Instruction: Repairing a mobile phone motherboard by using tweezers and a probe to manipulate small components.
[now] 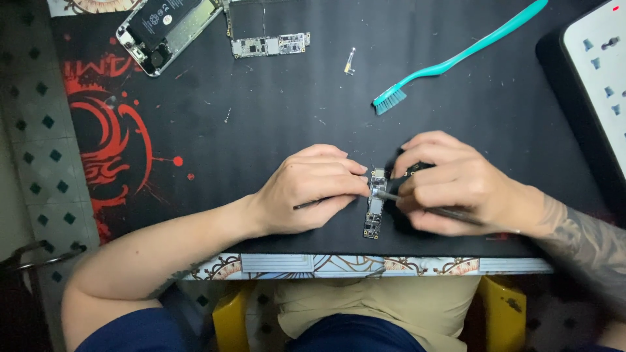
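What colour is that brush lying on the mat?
The brush is teal, handle and bristles alike, seen in the head view.

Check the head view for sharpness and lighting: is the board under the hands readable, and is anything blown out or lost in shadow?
Head view: the circuit board between the left hand and right hand is sharp and evenly lit; the white power strip at right is bright, nearly overexposed; the floor and lap below the table edge fall into dim shadow.

black mat (293, 111) with red swirl print, teal toothbrush (456, 58), yellow stool (231, 319).
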